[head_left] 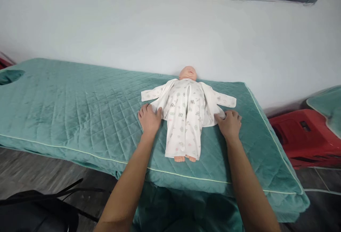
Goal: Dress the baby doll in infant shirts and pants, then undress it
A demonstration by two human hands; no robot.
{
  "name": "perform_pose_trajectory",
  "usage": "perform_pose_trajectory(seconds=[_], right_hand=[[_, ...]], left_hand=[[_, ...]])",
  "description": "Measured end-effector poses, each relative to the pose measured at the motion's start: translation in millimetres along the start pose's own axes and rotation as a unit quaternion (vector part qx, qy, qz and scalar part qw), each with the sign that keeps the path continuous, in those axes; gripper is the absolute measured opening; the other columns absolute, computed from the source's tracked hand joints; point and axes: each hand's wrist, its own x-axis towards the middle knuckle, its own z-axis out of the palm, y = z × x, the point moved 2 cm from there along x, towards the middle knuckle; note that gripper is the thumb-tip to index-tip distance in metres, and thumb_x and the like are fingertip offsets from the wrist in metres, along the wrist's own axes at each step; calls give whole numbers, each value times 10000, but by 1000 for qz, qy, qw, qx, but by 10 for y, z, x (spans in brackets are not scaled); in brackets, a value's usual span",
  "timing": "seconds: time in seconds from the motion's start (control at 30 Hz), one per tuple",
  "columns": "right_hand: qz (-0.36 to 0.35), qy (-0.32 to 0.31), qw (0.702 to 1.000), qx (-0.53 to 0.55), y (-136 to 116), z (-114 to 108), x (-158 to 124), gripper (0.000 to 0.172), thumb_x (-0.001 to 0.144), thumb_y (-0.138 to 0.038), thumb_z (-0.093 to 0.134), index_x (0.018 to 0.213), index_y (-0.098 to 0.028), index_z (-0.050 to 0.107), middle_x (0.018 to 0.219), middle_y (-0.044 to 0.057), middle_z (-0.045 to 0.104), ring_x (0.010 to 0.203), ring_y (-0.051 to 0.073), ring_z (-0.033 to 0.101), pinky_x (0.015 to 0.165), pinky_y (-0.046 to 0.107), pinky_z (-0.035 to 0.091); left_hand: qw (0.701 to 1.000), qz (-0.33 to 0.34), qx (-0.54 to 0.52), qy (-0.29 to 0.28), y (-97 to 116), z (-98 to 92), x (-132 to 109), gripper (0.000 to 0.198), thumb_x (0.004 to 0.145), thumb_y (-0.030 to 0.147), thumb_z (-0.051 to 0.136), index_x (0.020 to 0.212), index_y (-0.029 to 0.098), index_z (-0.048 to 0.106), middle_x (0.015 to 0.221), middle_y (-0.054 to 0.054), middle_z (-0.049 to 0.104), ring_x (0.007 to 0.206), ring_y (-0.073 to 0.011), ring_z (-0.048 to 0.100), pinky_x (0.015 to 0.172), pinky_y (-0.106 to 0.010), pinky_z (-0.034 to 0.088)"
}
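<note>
A baby doll lies on its back on a green bed, head towards the wall and bare feet towards me. Printed white trousers cover its front and legs. Under it, a white baby shirt is spread open, its sleeves stretched out to both sides. My left hand is closed on the lower edge of the shirt's left flap. On the other side, my right hand pinches the corner of the right flap between thumb and fingers.
The quilted green bed cover reaches far to the left, where it has a face hole. A white wall stands behind. Right of the bed is a red plastic stool. A black object with cables is at the lower left.
</note>
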Motion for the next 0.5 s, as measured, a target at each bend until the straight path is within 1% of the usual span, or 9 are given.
perform_pose_trajectory(seconds=[0.03, 0.1, 0.17, 0.23, 0.3, 0.33, 0.37, 0.43, 0.5], right_hand=[[4, -16, 1000, 17, -6, 0, -1, 314, 764, -423, 665, 940, -163, 664, 1232, 183, 614, 1165, 369, 491, 952, 516, 407], [27, -33, 994, 99, -8, -3, 3, 273, 739, -412, 668, 871, -174, 647, 1053, 125, 666, 1002, 299, 561, 897, 459, 439], [82, -36, 968, 235, -11, -2, 12, 277, 707, -417, 687, 843, -185, 622, 855, 48, 650, 804, 223, 571, 801, 399, 464], [131, -34, 905, 402, -77, 9, 19, 319, 676, -408, 710, 890, -195, 607, 826, 10, 640, 746, 191, 578, 743, 358, 477], [127, -30, 830, 543, -250, 1, 20, 351, 677, -380, 714, 962, -216, 589, 924, 7, 670, 822, 191, 623, 762, 335, 496], [104, -36, 805, 583, -374, -18, 17, 341, 697, -371, 704, 981, -229, 579, 973, 7, 681, 872, 193, 640, 787, 333, 505], [67, -52, 797, 598, -516, -49, 9, 302, 726, -365, 687, 974, -240, 569, 1001, 7, 689, 912, 196, 650, 816, 338, 512], [-57, -126, 823, 552, -825, -139, -26, 173, 785, -334, 644, 894, -247, 544, 1035, 22, 705, 990, 215, 656, 893, 380, 512], [-226, -204, 853, 423, -1087, -242, -97, 111, 816, -263, 606, 805, -245, 497, 1143, 65, 708, 1149, 253, 617, 1019, 453, 461]], left_hand=[[1000, -14, 7, -4, 3, -4, 21, 428, 959, 415, 491, 1258, 133, 610, 1428, -180, 561, 1379, -358, 454, 1185, -539, 296], [999, -37, 7, -13, -3, 0, 75, 387, 997, 375, 405, 1220, 155, 631, 1437, -156, 563, 1381, -333, 458, 1196, -532, 278], [999, -50, 6, -14, -25, 21, 139, 349, 990, 359, 420, 1173, 164, 645, 1438, -151, 561, 1375, -327, 462, 1197, -532, 272], [999, -50, 8, -11, -57, 55, 203, 305, 941, 367, 526, 1131, 160, 645, 1430, -165, 555, 1373, -342, 458, 1200, -545, 250], [999, -46, -9, -11, -95, 85, 265, 244, 890, 330, 598, 1067, 168, 645, 1398, -165, 570, 1356, -345, 466, 1199, -545, 234], [998, -50, -38, -14, -115, 91, 293, 195, 881, 304, 601, 1023, 176, 641, 1351, -156, 597, 1323, -335, 494, 1185, -530, 260], [994, -60, -85, -17, -132, 87, 319, 146, 882, 287, 589, 975, 182, 631, 1272, -143, 634, 1260, -317, 539, 1152, -503, 315], [968, -89, -235, -21, -139, 39, 353, 121, 898, 308, 565, 903, 190, 592, 1050, -93, 674, 1052, -256, 618, 1009, -414, 446], [907, -96, -408, -27, -70, -64, 349, 193, 906, 387, 570, 878, 197, 549, 886, -31, 637, 857, -187, 613, 848, -323, 495]])
